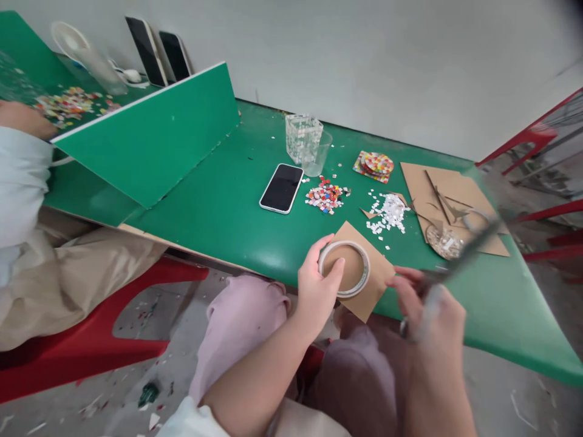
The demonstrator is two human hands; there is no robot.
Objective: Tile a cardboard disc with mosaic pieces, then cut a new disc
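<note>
My left hand point(321, 282) is closed round the edge of a square piece of brown cardboard point(376, 291). Its thumb presses a roll of tape point(362, 285), lying flat on that cardboard, from inside the ring. My right hand point(432, 315) is at the cardboard's right corner, its fingertips touching it. The same hand grips what looks like a pair of scissors point(471, 246), its long grey blade smeared by motion and pointing to the upper right. Both hands are over the front edge of the green table, above my lap.
On the green table point(218, 200) lie a phone point(282, 188), clear cups point(317, 155), colored tile chips point(325, 195), white chips point(389, 212), mosaic coasters point(376, 165) and cardboard sheets point(455, 182) with scraps. A green divider point(159, 127) stands left; beyond it is another person's arm point(22, 152).
</note>
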